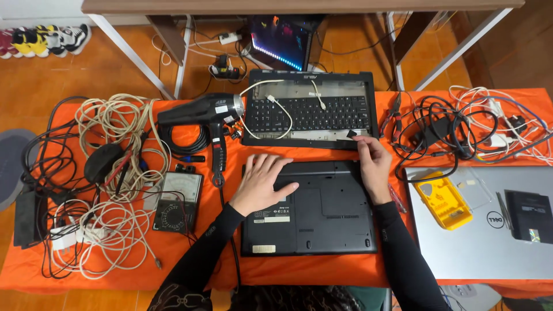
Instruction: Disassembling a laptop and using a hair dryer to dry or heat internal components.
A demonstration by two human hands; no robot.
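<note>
A black laptop (322, 216) lies upside down, its bottom cover facing up, on the orange table cloth (190, 253) right in front of me. My left hand (260, 181) rests flat on the laptop's left rear corner, fingers spread. My right hand (373, 167) sits on the right rear corner, its fingertips pinching near a small black piece at the edge of a removed keyboard frame (311, 109) that lies just behind the laptop. A white cable lies across that frame.
A black hair dryer (204, 112) and an analogue multimeter (175, 203) sit to the left, among several tangled cables (109, 173). On the right, a silver laptop (489, 230) carries a yellow bit holder (442, 200) and a black box (529, 215). More cables (472, 129) lie behind it.
</note>
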